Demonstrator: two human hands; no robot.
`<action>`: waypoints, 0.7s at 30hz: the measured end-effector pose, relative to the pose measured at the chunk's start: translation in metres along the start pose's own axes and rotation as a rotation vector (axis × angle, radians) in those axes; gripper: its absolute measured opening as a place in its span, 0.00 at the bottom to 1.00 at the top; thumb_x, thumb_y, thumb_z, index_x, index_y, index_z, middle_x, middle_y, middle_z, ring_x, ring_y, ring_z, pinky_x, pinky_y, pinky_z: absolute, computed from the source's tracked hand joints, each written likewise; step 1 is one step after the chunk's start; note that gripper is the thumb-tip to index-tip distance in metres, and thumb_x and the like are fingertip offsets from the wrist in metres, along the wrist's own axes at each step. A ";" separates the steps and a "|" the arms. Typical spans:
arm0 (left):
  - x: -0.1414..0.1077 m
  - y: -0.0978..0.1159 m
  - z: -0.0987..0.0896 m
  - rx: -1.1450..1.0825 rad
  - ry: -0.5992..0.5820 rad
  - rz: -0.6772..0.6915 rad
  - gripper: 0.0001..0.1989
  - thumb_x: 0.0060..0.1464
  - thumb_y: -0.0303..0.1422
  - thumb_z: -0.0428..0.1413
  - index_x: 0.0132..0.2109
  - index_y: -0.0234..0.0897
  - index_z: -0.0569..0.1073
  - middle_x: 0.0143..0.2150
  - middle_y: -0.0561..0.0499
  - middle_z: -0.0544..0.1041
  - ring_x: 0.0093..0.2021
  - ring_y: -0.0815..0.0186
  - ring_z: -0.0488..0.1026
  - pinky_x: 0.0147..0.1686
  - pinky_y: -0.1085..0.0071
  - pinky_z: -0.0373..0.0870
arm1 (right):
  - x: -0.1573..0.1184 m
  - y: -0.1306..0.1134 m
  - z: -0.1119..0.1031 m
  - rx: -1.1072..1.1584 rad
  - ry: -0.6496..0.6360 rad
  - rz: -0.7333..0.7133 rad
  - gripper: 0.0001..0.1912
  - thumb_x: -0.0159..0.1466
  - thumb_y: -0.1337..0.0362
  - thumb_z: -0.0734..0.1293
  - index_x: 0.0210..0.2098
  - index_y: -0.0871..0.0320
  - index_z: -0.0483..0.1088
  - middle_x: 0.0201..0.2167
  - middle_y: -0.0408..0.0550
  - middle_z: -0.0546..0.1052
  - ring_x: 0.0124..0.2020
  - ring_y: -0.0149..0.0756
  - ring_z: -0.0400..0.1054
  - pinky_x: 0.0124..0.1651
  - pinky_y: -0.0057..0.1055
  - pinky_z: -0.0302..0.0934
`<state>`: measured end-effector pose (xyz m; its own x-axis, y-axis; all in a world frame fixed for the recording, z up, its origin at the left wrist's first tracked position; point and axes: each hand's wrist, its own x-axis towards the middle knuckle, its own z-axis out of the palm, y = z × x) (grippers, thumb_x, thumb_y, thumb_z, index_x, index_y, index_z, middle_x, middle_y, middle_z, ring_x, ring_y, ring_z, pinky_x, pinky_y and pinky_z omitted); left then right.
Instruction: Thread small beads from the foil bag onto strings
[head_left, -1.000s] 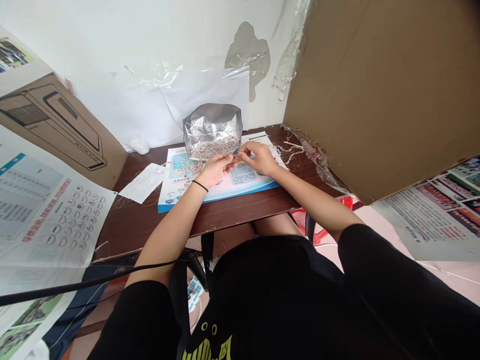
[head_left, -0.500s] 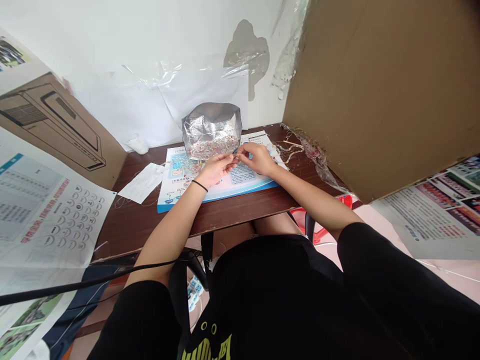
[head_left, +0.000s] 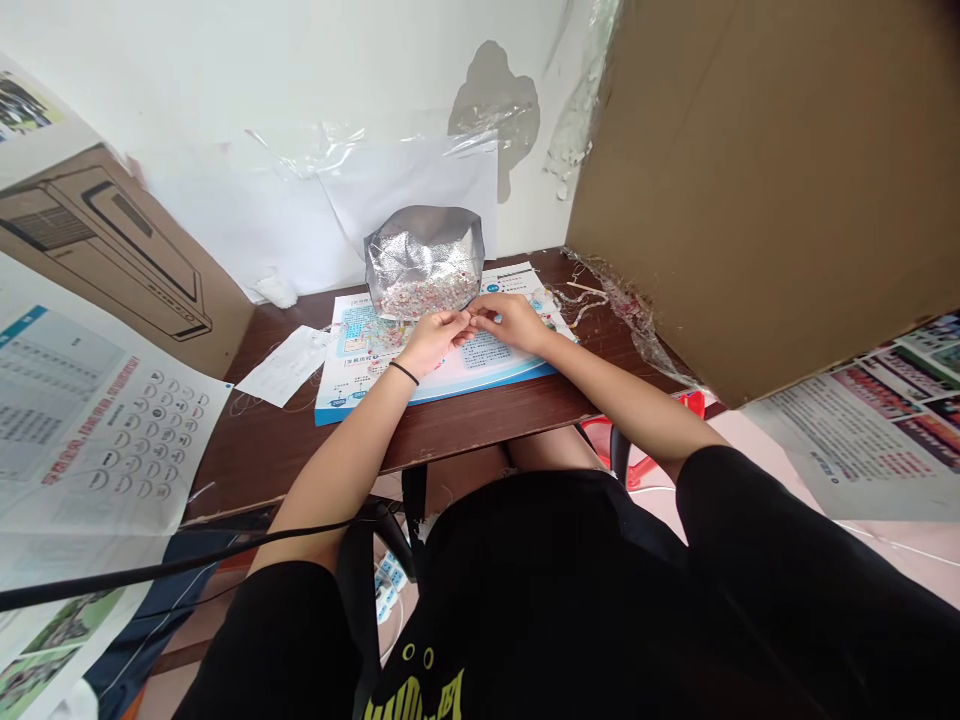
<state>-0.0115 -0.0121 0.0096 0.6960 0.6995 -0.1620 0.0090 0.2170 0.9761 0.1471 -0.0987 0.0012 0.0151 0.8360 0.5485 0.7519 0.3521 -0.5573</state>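
Note:
My left hand (head_left: 433, 340) and my right hand (head_left: 510, 322) meet fingertip to fingertip over a printed sheet (head_left: 450, 383) on the table. Both are closed in a pinch, thumbs against fingers. Whatever sits between the fingertips is too small to make out. Right behind them stands a silvery bag (head_left: 425, 258), its mouth wide and its lower part full of tiny pink, red and white beads (head_left: 427, 297). Loose small beads (head_left: 386, 333) and fine strands lie on the sheet left of my left hand. A black band circles my left wrist.
Strung beads (head_left: 581, 305) and crumpled clear plastic (head_left: 637, 325) lie at the right, along a tall cardboard panel (head_left: 750, 180). A white paper slip (head_left: 285, 367) is at the left, near another cardboard panel (head_left: 112, 240). A black cable (head_left: 187, 565) crosses at lower left.
My right hand has lowered slightly, and its fingers have shifted against the left fingertips. My left hand has moved a little to the right. The bag and sheet stay put.

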 end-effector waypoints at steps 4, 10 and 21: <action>-0.001 0.003 0.002 0.000 0.083 0.076 0.12 0.59 0.35 0.64 0.31 0.33 0.76 0.27 0.51 0.77 0.26 0.76 0.71 0.32 0.76 0.67 | 0.000 0.002 -0.001 -0.058 0.052 0.020 0.09 0.66 0.62 0.64 0.36 0.56 0.76 0.34 0.47 0.80 0.34 0.37 0.70 0.42 0.33 0.62; 0.004 0.018 -0.009 -0.164 0.453 0.256 0.14 0.67 0.41 0.55 0.34 0.39 0.69 0.31 0.51 0.79 0.33 0.72 0.77 0.38 0.74 0.74 | 0.004 0.025 -0.008 -0.215 0.118 0.135 0.08 0.64 0.66 0.64 0.35 0.57 0.75 0.33 0.49 0.79 0.35 0.39 0.70 0.44 0.35 0.61; 0.016 0.021 -0.028 -0.134 0.621 0.301 0.21 0.64 0.54 0.51 0.36 0.42 0.68 0.19 0.61 0.56 0.19 0.75 0.59 0.22 0.75 0.56 | 0.004 0.054 -0.015 -0.440 0.129 0.386 0.10 0.62 0.73 0.63 0.32 0.57 0.75 0.39 0.55 0.81 0.46 0.51 0.69 0.51 0.50 0.62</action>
<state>-0.0207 0.0225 0.0231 0.1150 0.9932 0.0205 -0.2354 0.0072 0.9719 0.1983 -0.0829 -0.0175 0.4006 0.8010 0.4448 0.8781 -0.1970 -0.4360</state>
